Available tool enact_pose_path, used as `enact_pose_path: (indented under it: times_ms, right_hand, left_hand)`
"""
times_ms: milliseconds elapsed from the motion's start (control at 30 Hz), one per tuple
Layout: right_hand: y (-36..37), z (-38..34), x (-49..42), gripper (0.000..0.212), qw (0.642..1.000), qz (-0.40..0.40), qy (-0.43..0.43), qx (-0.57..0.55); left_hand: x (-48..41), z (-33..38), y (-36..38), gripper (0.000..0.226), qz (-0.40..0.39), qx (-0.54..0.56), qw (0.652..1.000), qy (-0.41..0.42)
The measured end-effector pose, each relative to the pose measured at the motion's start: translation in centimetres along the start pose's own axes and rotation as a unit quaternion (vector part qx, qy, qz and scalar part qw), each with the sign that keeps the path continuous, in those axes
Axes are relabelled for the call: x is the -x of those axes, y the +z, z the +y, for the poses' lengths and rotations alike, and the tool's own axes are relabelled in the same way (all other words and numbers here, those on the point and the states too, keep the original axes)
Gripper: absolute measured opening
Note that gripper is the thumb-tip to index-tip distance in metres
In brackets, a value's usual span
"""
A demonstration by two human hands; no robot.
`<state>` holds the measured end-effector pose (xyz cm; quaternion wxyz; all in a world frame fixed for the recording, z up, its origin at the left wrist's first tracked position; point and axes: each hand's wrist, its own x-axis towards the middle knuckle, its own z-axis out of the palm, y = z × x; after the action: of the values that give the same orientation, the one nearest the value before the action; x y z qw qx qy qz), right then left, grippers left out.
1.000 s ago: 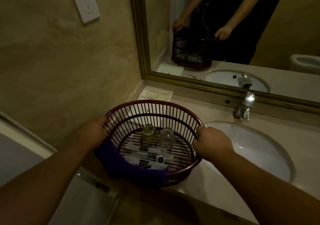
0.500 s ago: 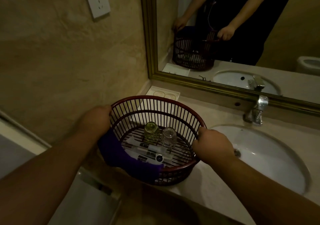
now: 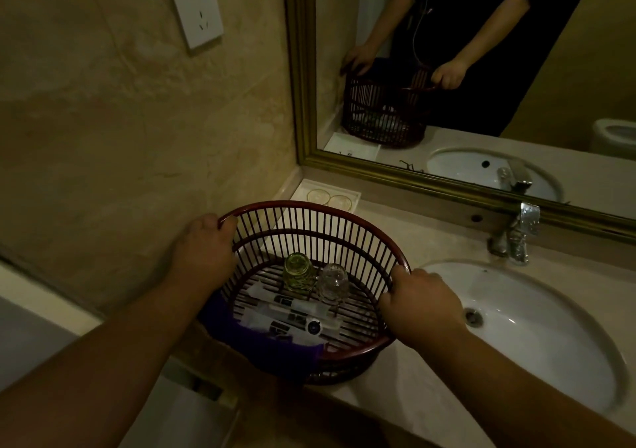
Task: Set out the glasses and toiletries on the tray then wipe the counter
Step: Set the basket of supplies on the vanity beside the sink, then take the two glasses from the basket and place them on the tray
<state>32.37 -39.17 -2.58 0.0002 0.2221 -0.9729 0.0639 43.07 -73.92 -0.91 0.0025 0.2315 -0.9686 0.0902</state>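
A dark red slatted basket (image 3: 330, 213) sits at the counter's left front, over the near part of a white tray (image 3: 352, 194) in the corner. My left hand (image 3: 206, 251) grips the basket's left rim and my right hand (image 3: 418, 304) grips its right rim. Inside stand a green glass (image 3: 297, 270) and a clear glass (image 3: 333, 280), both upside down. Several wrapped toiletry packets (image 3: 292, 313) lie flat in front of them. A purple cloth (image 3: 275, 347) hangs over the basket's near rim. Two round coasters (image 3: 330, 198) lie on the tray's far end.
A white oval sink (image 3: 537, 330) is set in the beige counter (image 3: 430, 227) to the right, with a chrome tap (image 3: 516, 237) behind it. A gold-framed mirror (image 3: 378, 172) lines the back wall. A wall socket (image 3: 194, 8) is at upper left.
The view has shifted a little closer and to the left. Both hands keep their hold on the basket rim, and the basket stays at about the same spot on the counter.
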Motion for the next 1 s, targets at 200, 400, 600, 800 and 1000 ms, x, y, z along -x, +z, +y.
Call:
enact_pose_path:
  times_ms: [200,400,600,800,1000]
  right_hand:
    - [-0.6,-0.2,-2.5,0.050,0.987,0.068,-0.124,0.074]
    - [-1.3,-2.5,-6.4,0.038,0.961,0.061,-0.269,0.032]
    - [-0.8,-6.0,-9.4,0.030,0.942,0.024,-0.335,0.008]
    - [0.2,-8.9,-10.8,0.040,0.932,-0.007,-0.362,-0.001]
    - [3.1,-11.9,-11.8,0.043,0.942,-0.105,-0.317,-0.022]
  left_hand:
    - [-2.1,1.2,0.6,0.081,0.015,0.045,0.999,0.020]
    - [-5.2,3.3,-0.8,0.083,-0.013,0.035,0.999,0.024]
    - [-7.7,4.3,-0.9,0.073,-0.060,0.018,0.998,0.014]
    - [-9.7,3.4,-0.9,0.039,-0.091,0.024,0.995,0.042]
    - [-10.6,2.5,-0.2,0.019,-0.079,0.049,0.992,0.083]
